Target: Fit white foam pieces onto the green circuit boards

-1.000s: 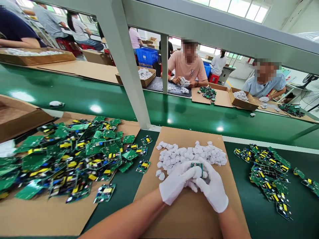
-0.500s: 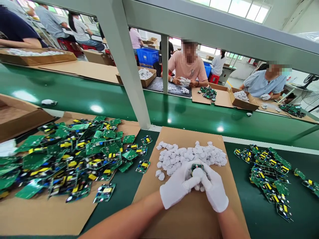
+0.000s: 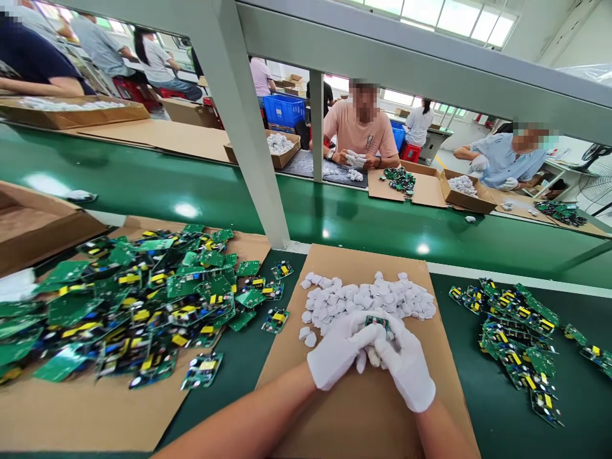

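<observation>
Both my hands wear white gloves and meet over a brown cardboard sheet (image 3: 363, 408). My left hand (image 3: 337, 352) and my right hand (image 3: 404, 366) are closed together on a small green circuit board (image 3: 376, 322), whose top edge peeks out between the fingers. A white piece shows under my left fingers. Just beyond my hands lies a heap of small white pads (image 3: 368, 296) on the same cardboard.
A large pile of green circuit boards (image 3: 129, 306) covers cardboard at my left. A smaller pile of boards (image 3: 516, 335) lies on the green table at my right. Beyond a grey frame post (image 3: 248, 140) runs a green conveyor (image 3: 335, 210), with other people seated at the far side.
My hands have kept working the small board in place, fingers shifting slightly. A white piece on the conveyor at far left has drifted further left. The person at far right has raised a hand.
</observation>
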`<state>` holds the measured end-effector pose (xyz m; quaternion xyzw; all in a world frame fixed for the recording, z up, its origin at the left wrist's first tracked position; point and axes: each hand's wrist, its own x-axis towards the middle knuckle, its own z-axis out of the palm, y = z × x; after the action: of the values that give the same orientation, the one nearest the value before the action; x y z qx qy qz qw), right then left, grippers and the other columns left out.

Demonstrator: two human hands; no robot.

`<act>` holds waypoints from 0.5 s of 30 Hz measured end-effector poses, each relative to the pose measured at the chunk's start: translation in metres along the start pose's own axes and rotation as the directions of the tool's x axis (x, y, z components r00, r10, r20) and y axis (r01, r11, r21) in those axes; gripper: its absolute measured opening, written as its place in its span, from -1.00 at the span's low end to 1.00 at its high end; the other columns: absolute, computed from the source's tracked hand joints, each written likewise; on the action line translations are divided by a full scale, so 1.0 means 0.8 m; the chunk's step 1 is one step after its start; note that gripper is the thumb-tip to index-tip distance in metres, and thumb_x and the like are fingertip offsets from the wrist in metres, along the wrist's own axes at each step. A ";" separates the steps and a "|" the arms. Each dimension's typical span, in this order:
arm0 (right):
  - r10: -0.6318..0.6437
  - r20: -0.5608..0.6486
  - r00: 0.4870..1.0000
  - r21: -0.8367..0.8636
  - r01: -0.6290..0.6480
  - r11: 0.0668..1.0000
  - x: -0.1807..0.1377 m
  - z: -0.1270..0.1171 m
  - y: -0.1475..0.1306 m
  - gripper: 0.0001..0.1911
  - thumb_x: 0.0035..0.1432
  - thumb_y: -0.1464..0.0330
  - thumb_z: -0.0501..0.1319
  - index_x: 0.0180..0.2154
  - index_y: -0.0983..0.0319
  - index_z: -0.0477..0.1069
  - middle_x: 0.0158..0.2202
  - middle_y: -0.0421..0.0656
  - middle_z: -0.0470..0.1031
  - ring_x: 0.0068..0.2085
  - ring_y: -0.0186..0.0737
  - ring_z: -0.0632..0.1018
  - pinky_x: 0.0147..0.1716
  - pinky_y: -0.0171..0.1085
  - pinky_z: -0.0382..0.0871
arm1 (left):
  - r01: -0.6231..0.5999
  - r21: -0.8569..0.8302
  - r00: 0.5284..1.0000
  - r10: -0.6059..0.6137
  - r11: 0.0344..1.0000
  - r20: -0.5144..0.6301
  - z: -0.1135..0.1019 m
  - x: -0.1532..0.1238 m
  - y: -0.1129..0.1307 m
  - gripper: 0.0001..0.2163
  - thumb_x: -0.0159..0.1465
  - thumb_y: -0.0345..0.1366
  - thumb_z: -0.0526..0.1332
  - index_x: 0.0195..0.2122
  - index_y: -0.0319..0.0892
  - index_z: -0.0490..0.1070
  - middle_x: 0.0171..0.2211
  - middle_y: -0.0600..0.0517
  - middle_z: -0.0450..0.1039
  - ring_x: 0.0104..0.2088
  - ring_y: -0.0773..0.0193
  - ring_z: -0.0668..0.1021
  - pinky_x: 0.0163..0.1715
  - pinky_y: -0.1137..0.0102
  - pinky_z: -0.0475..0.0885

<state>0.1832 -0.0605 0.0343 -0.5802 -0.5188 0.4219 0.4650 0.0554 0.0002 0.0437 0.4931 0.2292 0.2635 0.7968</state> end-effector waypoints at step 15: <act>0.103 0.011 0.995 0.060 -0.103 0.993 -0.001 -0.008 -0.002 -0.49 0.21 0.04 0.05 0.02 0.24 0.37 -0.53 -0.20 0.44 -0.57 -0.29 0.42 -0.63 -0.35 0.27 | -0.052 0.093 0.992 0.041 0.994 0.115 -0.002 0.000 -0.004 -0.65 0.25 -0.15 0.11 -0.01 -0.23 0.33 -0.52 0.05 0.38 -0.61 0.45 0.36 -0.76 0.63 0.12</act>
<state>0.1890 -0.0622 0.0372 -0.5901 -0.4769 0.4633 0.4580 0.0548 0.0005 0.0403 0.5503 0.1845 0.2422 0.7775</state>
